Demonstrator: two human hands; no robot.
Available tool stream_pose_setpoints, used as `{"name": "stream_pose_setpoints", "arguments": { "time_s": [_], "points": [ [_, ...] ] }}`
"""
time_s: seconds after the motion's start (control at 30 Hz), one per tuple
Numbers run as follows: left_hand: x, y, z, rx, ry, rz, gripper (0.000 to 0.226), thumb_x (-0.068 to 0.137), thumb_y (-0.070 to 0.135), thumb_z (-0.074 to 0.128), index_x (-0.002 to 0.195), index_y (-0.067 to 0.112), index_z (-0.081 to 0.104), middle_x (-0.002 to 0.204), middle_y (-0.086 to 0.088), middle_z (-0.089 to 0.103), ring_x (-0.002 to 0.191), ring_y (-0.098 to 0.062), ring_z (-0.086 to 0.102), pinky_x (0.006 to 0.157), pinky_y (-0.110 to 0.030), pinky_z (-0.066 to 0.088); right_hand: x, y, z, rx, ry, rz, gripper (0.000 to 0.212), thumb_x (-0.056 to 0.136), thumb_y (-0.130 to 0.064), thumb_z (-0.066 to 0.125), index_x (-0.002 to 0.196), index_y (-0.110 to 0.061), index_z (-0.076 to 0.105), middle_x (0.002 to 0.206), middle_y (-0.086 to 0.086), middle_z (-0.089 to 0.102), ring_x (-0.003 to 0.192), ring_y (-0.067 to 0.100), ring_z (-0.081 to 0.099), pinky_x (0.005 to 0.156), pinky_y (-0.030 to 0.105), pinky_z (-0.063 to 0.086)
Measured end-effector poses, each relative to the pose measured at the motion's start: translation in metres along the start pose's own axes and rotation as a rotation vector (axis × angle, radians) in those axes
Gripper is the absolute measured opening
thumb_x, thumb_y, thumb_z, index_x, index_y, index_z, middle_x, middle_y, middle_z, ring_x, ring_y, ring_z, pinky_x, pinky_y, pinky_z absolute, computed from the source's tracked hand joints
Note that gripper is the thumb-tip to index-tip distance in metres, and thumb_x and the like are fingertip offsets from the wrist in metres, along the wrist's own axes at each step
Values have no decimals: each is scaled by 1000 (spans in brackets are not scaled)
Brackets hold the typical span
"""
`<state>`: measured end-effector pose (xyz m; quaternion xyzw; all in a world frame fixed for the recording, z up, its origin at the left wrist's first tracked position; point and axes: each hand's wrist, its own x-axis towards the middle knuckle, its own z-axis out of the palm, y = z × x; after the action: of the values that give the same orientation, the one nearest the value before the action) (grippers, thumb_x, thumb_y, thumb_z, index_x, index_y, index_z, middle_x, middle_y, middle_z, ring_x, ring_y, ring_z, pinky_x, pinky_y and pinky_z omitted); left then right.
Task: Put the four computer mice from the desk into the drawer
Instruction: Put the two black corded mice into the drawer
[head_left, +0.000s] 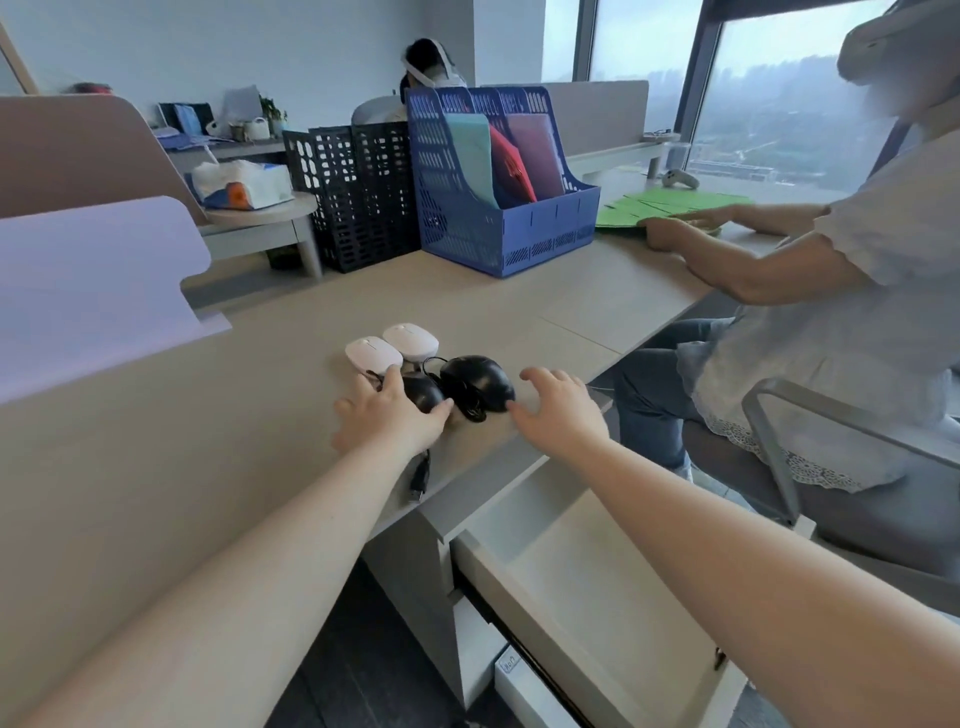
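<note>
Two white mice (373, 355) (411, 340) and two black wired mice lie close together near the desk's right edge. My left hand (387, 415) rests over the smaller black mouse (423, 392), fingers spread around it, not lifting it. My right hand (558, 408) hovers open just right of the larger black mouse (478, 382), fingertips nearly touching it. A black USB plug (418, 480) trails toward the desk edge under my left wrist. The white drawer (587, 582) stands pulled open below the desk edge, with nothing visible inside.
A blue file holder (498, 208) with folders and a black mesh holder (358, 192) stand at the back of the desk (156, 493). A seated person on the right has hands on green sheets (670, 205). A purple divider (88, 291) stands at left.
</note>
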<state>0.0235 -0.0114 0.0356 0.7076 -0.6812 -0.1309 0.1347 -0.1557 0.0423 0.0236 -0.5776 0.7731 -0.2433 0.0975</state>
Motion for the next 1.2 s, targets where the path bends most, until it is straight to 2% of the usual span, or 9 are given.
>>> {"name": "stream_pose_setpoints", "arguments": {
  "time_s": [0.1, 0.23, 0.4, 0.6, 0.67, 0.77, 0.97, 1.13, 1.2],
  "points": [
    [15, -1, 7, 16, -74, -8, 81, 71, 72, 49, 141, 43, 20, 135, -10, 38, 121, -39, 41, 96, -47, 42, 15, -16, 8, 11, -50, -38, 62, 85, -47, 55, 141, -30, 34, 143, 5, 46, 134, 32, 37, 104, 45, 38],
    [22, 8, 13, 5, -130, 12, 76, 76, 58, 44, 145, 45, 16, 155, -12, 17, 131, -42, 36, 106, -47, 36, 30, -31, 20, 57, -121, -63, 73, 81, -47, 58, 145, -37, 24, 149, 3, 36, 137, 32, 33, 108, 46, 35],
    [28, 12, 15, -22, -104, 4, 63, 74, 55, 50, 133, 35, 38, 141, -14, 36, 122, -40, 45, 100, -43, 40, 43, -41, 27, 48, -165, -66, 62, 77, -38, 55, 136, -40, 37, 140, 5, 42, 130, 33, 40, 106, 42, 36],
    [31, 15, 13, 3, -104, -37, 83, 61, 60, 61, 132, 27, 34, 128, -14, 38, 112, -37, 48, 87, -38, 43, 42, -31, 12, -73, -181, 14, 76, 70, -44, 63, 139, -39, 32, 133, 10, 40, 124, 34, 40, 97, 44, 45],
    [28, 15, 15, 43, -100, -18, 78, 66, 59, 60, 134, 30, 33, 129, -13, 38, 112, -37, 47, 89, -38, 41, 39, -25, 7, -64, -174, 29, 70, 71, -36, 63, 136, -37, 36, 129, 11, 41, 121, 34, 42, 93, 42, 47],
    [23, 17, 15, 94, -63, 28, 60, 72, 54, 56, 125, 28, 43, 129, -14, 42, 111, -36, 47, 91, -38, 40, 33, -14, 2, -22, -131, 40, 68, 72, -29, 63, 135, -35, 39, 125, 13, 41, 117, 36, 44, 90, 41, 49],
    [5, 36, 13, 70, -55, 68, 53, 60, 53, 59, 105, 26, 54, 114, -9, 57, 107, -30, 50, 76, -34, 38, 16, 11, -8, 95, -85, 86, 65, 76, -28, 60, 137, -35, 38, 126, 13, 42, 119, 37, 45, 91, 38, 46],
    [-36, 69, 18, -90, -69, 122, 50, 63, 47, 62, 110, 30, 54, 112, -10, 56, 106, -31, 51, 87, -36, 46, -2, 37, -19, 248, -55, 144, 68, 74, -28, 63, 138, -33, 40, 127, 16, 47, 121, 34, 47, 98, 35, 45],
    [-59, 83, 23, -148, -96, 138, 59, 66, 48, 64, 121, 35, 51, 118, -12, 53, 110, -32, 50, 93, -36, 44, -11, 50, -24, 275, -43, 172, 69, 73, -29, 63, 138, -31, 41, 128, 16, 48, 121, 34, 48, 99, 36, 45]
  ]
}}
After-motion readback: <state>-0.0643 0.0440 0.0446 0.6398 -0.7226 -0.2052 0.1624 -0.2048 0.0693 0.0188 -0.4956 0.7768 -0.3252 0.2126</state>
